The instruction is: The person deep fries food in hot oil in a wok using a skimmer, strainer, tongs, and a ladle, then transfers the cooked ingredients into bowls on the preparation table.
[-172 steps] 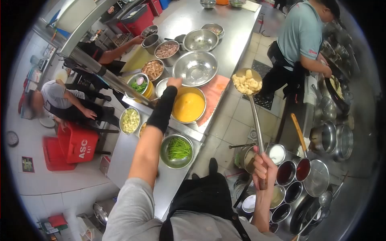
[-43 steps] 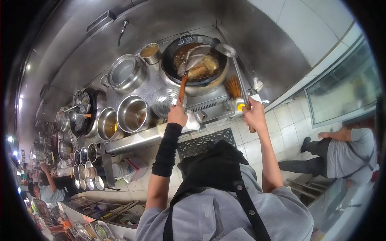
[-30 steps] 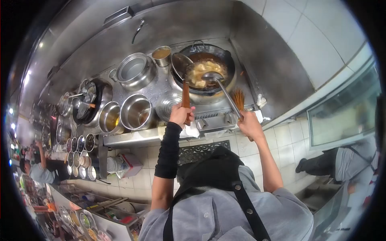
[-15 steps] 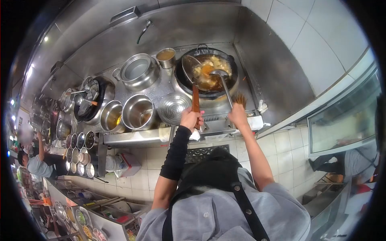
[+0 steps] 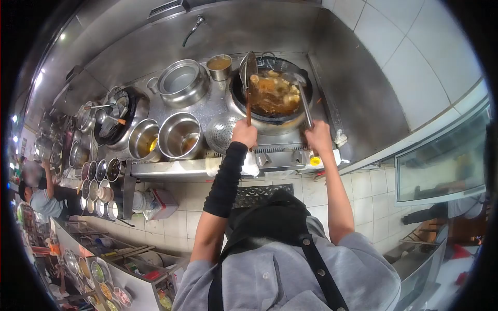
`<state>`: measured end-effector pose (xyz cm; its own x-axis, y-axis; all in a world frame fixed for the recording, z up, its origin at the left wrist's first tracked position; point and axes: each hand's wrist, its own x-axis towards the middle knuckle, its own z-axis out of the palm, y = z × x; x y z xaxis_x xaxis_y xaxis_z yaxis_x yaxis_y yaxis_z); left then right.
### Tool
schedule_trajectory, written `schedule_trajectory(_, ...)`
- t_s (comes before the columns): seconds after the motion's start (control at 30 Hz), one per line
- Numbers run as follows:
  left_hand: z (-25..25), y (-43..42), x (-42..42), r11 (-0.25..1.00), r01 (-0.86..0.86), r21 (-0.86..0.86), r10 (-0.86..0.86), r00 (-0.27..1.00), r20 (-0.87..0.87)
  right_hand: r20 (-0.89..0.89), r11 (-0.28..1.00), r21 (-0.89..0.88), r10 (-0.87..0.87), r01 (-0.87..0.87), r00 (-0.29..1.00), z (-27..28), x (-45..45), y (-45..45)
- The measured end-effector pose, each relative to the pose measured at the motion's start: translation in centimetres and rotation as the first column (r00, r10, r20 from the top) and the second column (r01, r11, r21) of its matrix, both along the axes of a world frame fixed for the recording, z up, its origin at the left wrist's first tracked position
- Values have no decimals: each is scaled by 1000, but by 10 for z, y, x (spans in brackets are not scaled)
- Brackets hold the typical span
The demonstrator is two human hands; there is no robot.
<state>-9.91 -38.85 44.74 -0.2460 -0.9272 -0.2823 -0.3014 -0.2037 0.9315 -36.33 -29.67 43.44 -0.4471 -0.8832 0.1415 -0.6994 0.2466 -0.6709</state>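
Observation:
My left hand (image 5: 245, 133) is wrapped round the wooden handle of a wire strainer (image 5: 249, 67). The strainer is tipped on edge at the left side of a dark wok (image 5: 236, 98). In the wok, pale chunks and an orange piece (image 5: 267, 85) sit in bubbling brown liquid. My right hand (image 5: 318, 137) grips a long metal ladle (image 5: 305, 106), whose bowl is at the wok's right side, partly blurred. Below my left hand, a perforated skimmer (image 5: 219, 133) lies on the counter, partly covered by that arm.
Left of the wok stand a small pot of liquid (image 5: 219, 63), a wide pot (image 5: 181, 83) and two steel pots (image 5: 180, 136). A second wok (image 5: 136, 116) holds utensils farther left. A tap (image 5: 194, 30) hangs above. A yellow-capped bottle (image 5: 315, 160) is below my right hand. Another person (image 5: 45, 201) stands far left.
The strainer has gone from lying across the wok to standing on edge at its left side. The ladle has shifted right, away from the food's middle. The view has moved slightly.

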Motion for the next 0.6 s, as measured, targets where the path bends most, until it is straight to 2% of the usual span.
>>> schedule_trajectory(0.07,5,4,-3,988,-7,-151,35,982,184,30,1000,-11,3,-3,1000,15,9,21)
schedule_trajectory(0.17,-27,0,-1,865,78,-495,92,946,310,13,999,-33,-43,43,999,32,29,53)
schedule_trajectory(0.2,-30,1,0,851,82,-519,98,946,310,105,998,4,-62,62,993,45,37,61)
schedule_trajectory(0.27,-35,0,1,815,101,-570,100,945,311,95,996,-75,-39,46,995,23,33,65)
schedule_trajectory(0.3,-32,-1,1,853,74,-517,76,962,263,87,992,-118,-30,40,996,22,33,67)
schedule_trajectory(0.43,-11,1,2,964,0,-264,18,998,65,228,997,-28,-65,74,971,28,36,74)
schedule_trajectory(0.5,8,3,3,992,-19,-123,14,999,-40,230,998,-23,-52,58,972,34,35,79)
schedule_trajectory(0.6,32,26,5,998,-46,-33,41,989,-140,238,999,-22,-43,49,970,42,34,89)
